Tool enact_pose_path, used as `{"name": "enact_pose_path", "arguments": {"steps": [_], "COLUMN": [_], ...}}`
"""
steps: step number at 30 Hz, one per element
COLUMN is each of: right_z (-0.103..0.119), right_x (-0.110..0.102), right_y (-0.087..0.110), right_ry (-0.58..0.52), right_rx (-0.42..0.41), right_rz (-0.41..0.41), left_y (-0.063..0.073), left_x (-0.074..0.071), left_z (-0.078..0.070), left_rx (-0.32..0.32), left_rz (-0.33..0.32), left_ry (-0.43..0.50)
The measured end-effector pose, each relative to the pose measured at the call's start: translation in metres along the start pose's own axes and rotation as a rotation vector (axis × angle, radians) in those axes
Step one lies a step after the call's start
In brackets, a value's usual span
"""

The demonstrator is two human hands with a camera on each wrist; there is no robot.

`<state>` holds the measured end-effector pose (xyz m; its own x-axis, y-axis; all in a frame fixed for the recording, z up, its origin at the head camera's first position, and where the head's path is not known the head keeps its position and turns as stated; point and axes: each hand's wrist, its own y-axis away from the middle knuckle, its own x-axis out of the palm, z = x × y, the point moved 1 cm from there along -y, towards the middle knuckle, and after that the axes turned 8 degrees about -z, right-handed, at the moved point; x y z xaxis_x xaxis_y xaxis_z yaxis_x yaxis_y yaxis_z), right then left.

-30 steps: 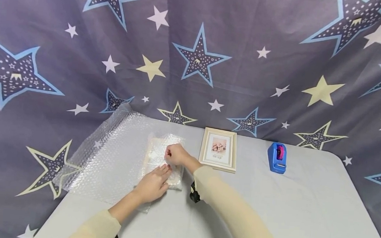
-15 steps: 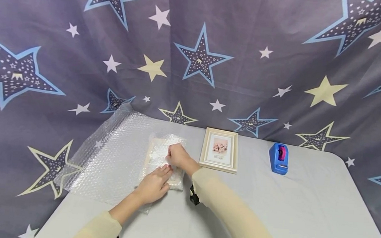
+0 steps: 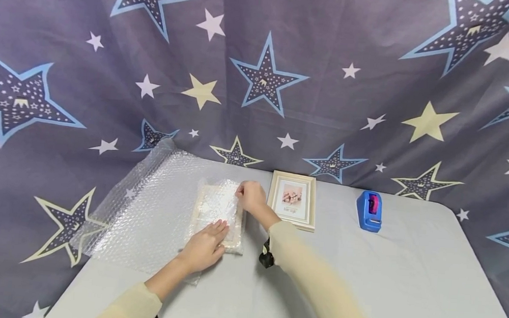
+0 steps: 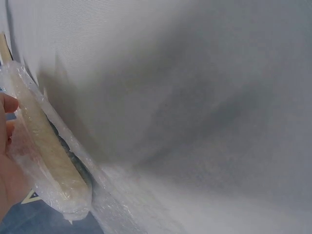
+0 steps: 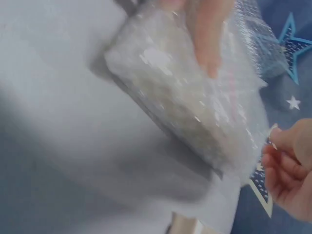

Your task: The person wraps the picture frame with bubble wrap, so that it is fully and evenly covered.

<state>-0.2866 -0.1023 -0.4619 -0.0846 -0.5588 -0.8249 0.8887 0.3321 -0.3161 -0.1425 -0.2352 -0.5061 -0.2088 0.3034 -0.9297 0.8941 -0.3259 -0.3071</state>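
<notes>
A light wooden picture frame (image 3: 207,202) lies flat on the table inside clear bubble wrap (image 3: 153,216). My left hand (image 3: 204,246) presses on its lower part with fingers stretched out. In the left wrist view, the left hand (image 4: 9,165) shows beside the frame's wrapped edge (image 4: 53,156). By the package's upper right edge, my right hand (image 3: 252,197) pinches a small clear strip between thumb and forefinger. In the right wrist view, the right hand (image 5: 290,168) is just beyond the wrapped frame (image 5: 180,97); I cannot tell whether the strip is tape or wrap.
An unwrapped picture frame (image 3: 292,200) with a pink flower print lies right of the package. Farther right stands a blue tape dispenser (image 3: 369,211) with a pink core. The wrap's loose end rises at left against the starry curtain (image 3: 257,120) behind the table (image 3: 405,278).
My right hand has moved from over the middle of the wrapped frame up and right to its upper right edge. The left hand stays pressed in place.
</notes>
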Motion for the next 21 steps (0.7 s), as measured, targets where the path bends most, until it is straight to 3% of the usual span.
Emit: {"name": "enact_pose_path", "arguments": {"steps": [3,7,9,12,21], "right_z": [0.001,0.009,0.011,0.010,0.002], "right_x": [-0.006,-0.005,-0.001,0.006,0.019], "right_y": [0.003,0.018,0.026,0.034,0.041], "right_ry": [-0.036,-0.008,0.031,0.097,0.201], "right_rx": [-0.134,-0.371,-0.446,-0.491,-0.514], "right_rz": [-0.033,0.090,0.159,0.196,0.254], "left_y": [0.001,0.002,0.001,0.000,-0.002], "left_x": [-0.001,-0.001,-0.001,0.000,0.001], "left_z": [0.000,0.000,0.000,-0.001,-0.002], "left_rx": [-0.005,0.004,0.013,0.025,0.028], "left_rz": [0.004,0.005,0.001,-0.009,-0.022], "left_ry": [0.004,0.000,-0.001,-0.006,-0.008]}}
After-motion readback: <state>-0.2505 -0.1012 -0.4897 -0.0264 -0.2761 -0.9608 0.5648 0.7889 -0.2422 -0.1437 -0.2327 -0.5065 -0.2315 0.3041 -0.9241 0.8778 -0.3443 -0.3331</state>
